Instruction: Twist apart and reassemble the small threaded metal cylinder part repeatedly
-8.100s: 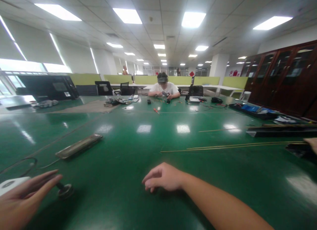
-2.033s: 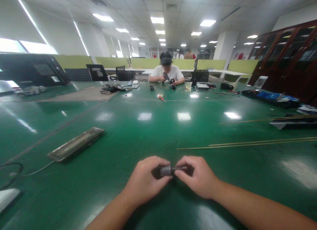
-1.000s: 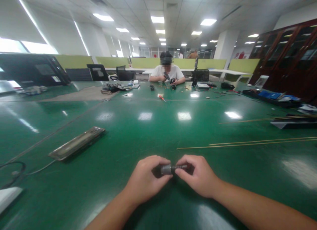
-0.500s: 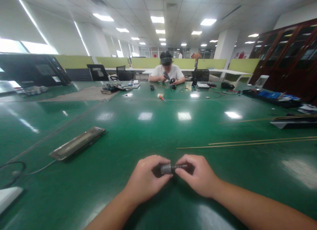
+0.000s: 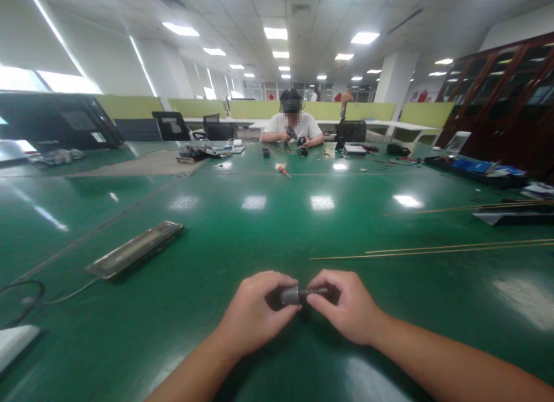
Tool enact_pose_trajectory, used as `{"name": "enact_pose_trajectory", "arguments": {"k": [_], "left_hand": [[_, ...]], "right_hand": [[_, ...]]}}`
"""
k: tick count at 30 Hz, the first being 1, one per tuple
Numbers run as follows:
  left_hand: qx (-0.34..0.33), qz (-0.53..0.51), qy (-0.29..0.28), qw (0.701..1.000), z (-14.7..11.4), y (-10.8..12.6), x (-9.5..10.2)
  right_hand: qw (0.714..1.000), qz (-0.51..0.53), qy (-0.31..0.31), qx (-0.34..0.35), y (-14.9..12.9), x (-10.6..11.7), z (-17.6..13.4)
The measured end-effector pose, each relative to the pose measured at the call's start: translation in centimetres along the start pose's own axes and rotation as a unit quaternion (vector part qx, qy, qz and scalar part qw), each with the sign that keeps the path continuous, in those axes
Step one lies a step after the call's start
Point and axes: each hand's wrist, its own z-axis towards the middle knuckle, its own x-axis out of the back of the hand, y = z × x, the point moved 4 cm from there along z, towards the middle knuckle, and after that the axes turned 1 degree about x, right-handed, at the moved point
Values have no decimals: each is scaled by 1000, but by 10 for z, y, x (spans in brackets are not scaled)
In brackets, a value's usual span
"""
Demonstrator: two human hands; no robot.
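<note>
Just above the green tabletop (image 5: 242, 240), my left hand (image 5: 253, 310) is closed, with its thumb and fingers pinching a small grey metal cylinder (image 5: 289, 295). A thin dark shaft (image 5: 318, 290) sticks out of the cylinder's right end, and my right hand (image 5: 355, 310) pinches it between thumb and fingertips. The whole piece lies about level between the two hands. Too little detail shows to tell its exact kind, and my fingers hide part of both ends.
To the left lies a long shallow metal-framed case (image 5: 136, 252) with a cable. Thin brass-coloured rods (image 5: 433, 251) stretch out on the right. An orange-handled screwdriver (image 5: 283, 171) rests farther off. A co-worker (image 5: 292, 125) sits opposite, holding tools. A black tray (image 5: 437, 162) with blue packets stands back right.
</note>
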Motion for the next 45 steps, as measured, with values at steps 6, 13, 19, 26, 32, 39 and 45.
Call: {"name": "enact_pose_trajectory", "arguments": {"k": [6,13,19,26,32,39,45], "left_hand": [[-5,1,9,1000,0,2,2],[-3,-1,4,1000,0,1,0],[-7,4,5,1000,0,1,2],[-3,9,11,1000,0,-2,6],[-2,5,16,1000,0,-2,5],[-1,6,12,1000,0,-2,6],[-2,6,17,1000,0,-3,7]], "right_hand": [[999,31,0,-21,2,-2,0],[1000,23,2,-16,2,-1,-1],[1000,16,6,-8,3,0,0],[1000,20,14,-10,5,2,1],[1000,19,18,-5,5,2,0],[1000,23,18,-7,3,2,1],[1000,22,21,-6,5,2,1]]}}
